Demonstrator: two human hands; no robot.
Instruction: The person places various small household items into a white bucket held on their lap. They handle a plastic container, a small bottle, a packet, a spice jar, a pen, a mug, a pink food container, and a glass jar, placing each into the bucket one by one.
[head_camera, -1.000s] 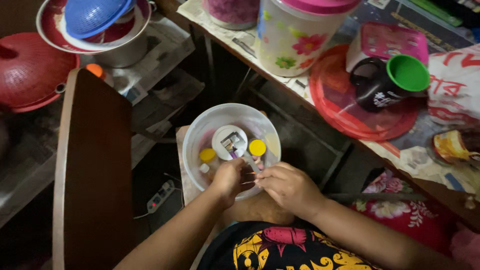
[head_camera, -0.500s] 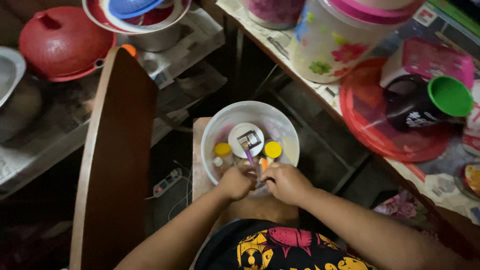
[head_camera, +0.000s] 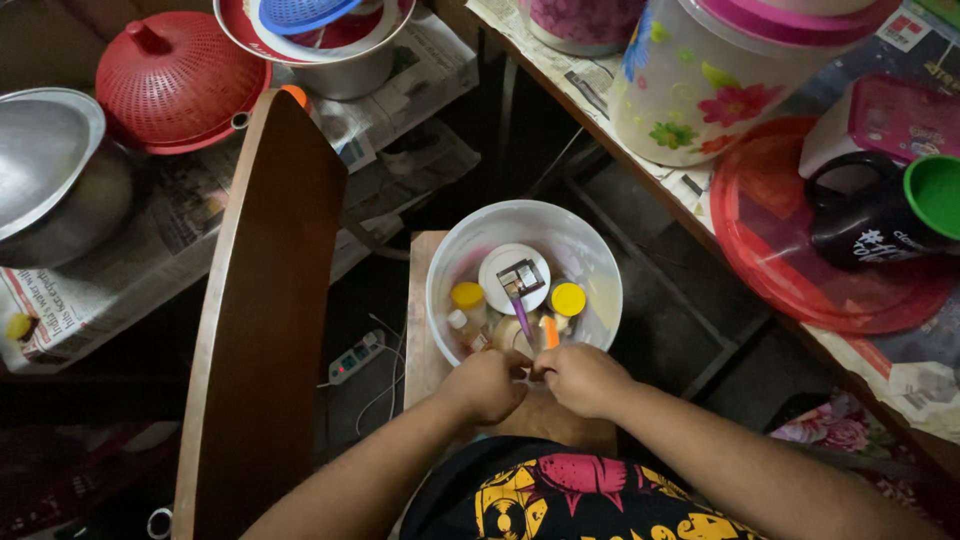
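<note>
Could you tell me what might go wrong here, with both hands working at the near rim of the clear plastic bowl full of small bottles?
1. The clear plastic bowl sits on a narrow wooden stool; pressure from the left hand and right hand at its near rim might tip it.
2. The yellow-capped bottles look crowded, so one could topple or spill.
3. The scene is dim, so small items are easy to fumble.
</note>
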